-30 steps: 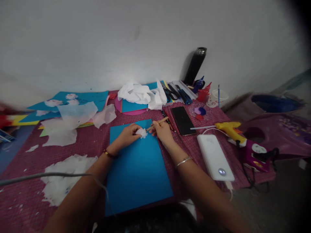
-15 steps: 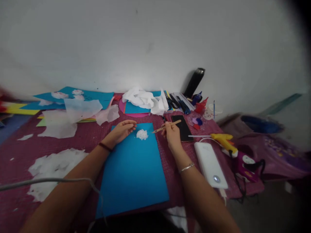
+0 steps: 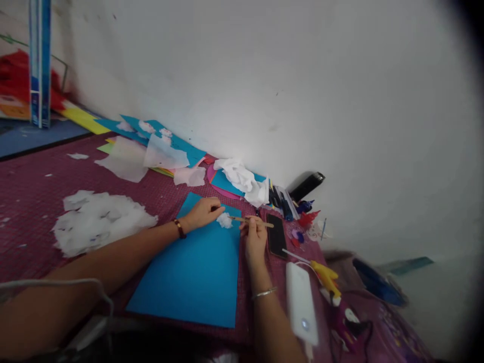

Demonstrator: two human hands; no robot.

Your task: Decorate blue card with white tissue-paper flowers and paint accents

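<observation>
A blue sheet [image 3: 192,282] lies in front of me with a small clump of crumpled white paper [image 3: 224,220] near its far edge. My right hand [image 3: 255,237] is closed on a slim wooden stick [image 3: 269,225], whose tip touches the right side of the clump. Just left of the clump, my left hand [image 3: 203,213] rests over the sheet with its fingers curled and the thumb side close to the paper. Whatever its fingers hold, if anything, is hidden. A heap of torn white paper pieces [image 3: 100,219] lies beyond my left forearm.
A black phone [image 3: 277,236], a white power bank [image 3: 301,297] and a yellow and purple glue gun [image 3: 327,277] lie to the right. Crumpled white paper [image 3: 242,179], a black bottle [image 3: 307,186] and decorated blue sheets [image 3: 177,148] are along the wall. A grey cable crosses my left forearm.
The view has turned and tilted leftward. The stick's tip has moved left from beside the paper clump onto it, and my left hand has come closer to the clump.
</observation>
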